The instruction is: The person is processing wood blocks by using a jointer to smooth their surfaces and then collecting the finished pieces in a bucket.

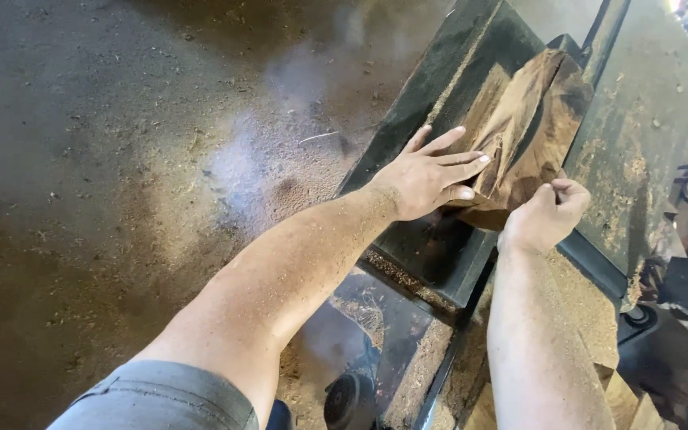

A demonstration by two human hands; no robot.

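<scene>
Hands on a wood block [531, 127] at one o'clock on the dusty saw table [639, 151]: left hand [428, 175] pressing flat with fingers spread, right hand [547, 215] clenched on its near edge; sawdust could cause slipping.

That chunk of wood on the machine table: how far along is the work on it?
Sawdust coats the machine table and the floor, so cutting has clearly gone on here. In hand now: the left hand lies flat on the rough wood block, and the right hand grips its near edge. The block looks irregular and unsquared, so shaping seems left; no blade is visible.
</scene>
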